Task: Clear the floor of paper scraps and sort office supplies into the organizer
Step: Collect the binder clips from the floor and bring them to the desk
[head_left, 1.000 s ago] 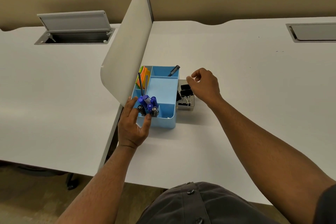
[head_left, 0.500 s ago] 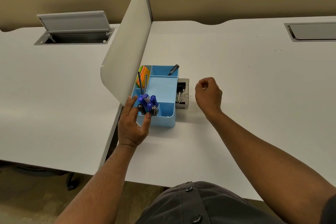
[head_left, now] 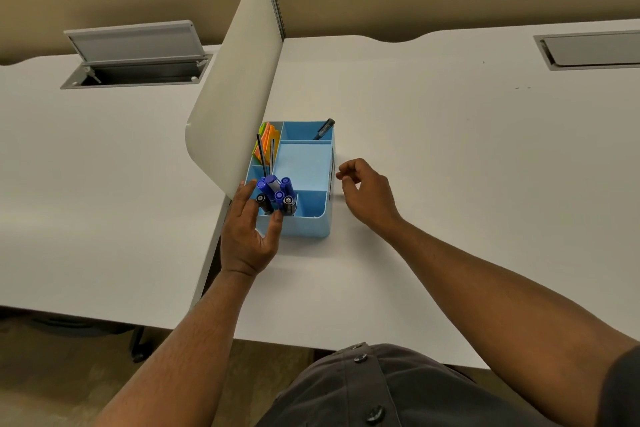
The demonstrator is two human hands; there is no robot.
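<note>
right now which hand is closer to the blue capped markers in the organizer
Left. The left hand rests against the organizer with its fingers beside the blue capped markers; the right hand is off the organizer's far side, apart from them.

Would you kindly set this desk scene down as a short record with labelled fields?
surface: white desk
organizer: blue, divided into compartments, beside a white divider panel
near-left compartment: blue-capped markers, standing upright
far-left compartment: orange and green sticky notes
far-right compartment: one dark pen, leaning
middle compartment: nothing visible in it
left hand: fingers against the organizer's near-left corner
right hand: loosely curled beside the organizer's right wall, holding nothing visible
</note>
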